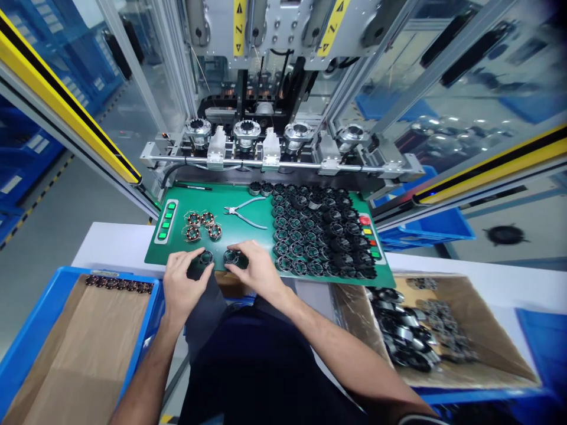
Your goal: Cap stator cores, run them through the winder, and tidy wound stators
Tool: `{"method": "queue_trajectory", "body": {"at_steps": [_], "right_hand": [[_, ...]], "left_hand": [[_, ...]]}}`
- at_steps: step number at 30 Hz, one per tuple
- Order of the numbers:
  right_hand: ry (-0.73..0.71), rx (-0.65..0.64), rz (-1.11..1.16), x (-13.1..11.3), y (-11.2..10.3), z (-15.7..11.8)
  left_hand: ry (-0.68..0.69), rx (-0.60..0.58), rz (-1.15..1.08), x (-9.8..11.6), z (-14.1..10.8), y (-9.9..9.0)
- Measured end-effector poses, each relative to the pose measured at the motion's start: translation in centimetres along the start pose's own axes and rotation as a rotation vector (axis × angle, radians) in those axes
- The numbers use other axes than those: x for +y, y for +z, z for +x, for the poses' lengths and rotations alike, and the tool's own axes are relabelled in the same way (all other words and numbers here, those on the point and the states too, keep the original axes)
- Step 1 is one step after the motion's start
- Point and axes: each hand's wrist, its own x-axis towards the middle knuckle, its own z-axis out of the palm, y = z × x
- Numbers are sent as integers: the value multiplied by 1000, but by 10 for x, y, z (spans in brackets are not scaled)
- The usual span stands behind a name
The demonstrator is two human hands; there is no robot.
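Note:
My left hand (183,283) holds a dark ring-shaped stator core (206,257) between thumb and forefinger, at the front edge of the green work plate (248,245). Just to the right, my right hand (257,271) grips a second stator core (231,257) by its sides. Behind my left hand lie several copper-wound stators (193,234) with loose wire ends. Side cutters (245,212) rest on the plate with their handles spread. Rows of unwound black stator cores (305,227) cover its right side, some stacked higher.
A winding machine with several round holders (247,134) on a metal bar (283,165) stands behind the plate. Button panels (166,221) flank it. A blue bin (62,277) with wound stators is at left; a lined box (496,330) of parts at right. Yellow-striped posts (71,94) rise beside.

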Motion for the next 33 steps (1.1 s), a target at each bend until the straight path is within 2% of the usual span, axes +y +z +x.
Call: {"method": "queue_trajectory", "body": {"at_steps": [3,5,8,11,14,17,19,21,24,26,28,31,33], "right_hand": [[-11,-4,-3,0,8,0],[-28,-4,-14,-6,5,3],[-91,21,-24,-19,-25,9],[-147,99,-33,-29,-89,20],[-161,210,-95,-23,-177,42],[-165,320,-296,1,-270,80],[-122,373,-451,23,-326,111],[-88,387,-642,47,-372,142],[-63,376,-806,81,-417,181],[-33,339,-841,100,-430,200],[8,292,-832,115,-433,213],[-19,247,-754,131,-433,222],[-66,218,-705,135,-437,226]], "left_hand": [[-14,21,35,-1,-7,-2],[-6,-1,42,1,-6,-5],[42,-31,18,11,7,-14],[60,-26,-73,33,38,-25],[93,-43,-205,66,89,-30],[234,-86,-299,112,156,-24],[342,-138,-331,149,205,-12],[425,-189,-295,186,255,9],[433,-256,-162,233,320,50],[385,-288,-82,252,353,81],[339,-316,-25,260,376,109],[288,-346,42,256,397,142],[301,-376,60,249,406,155]]}}
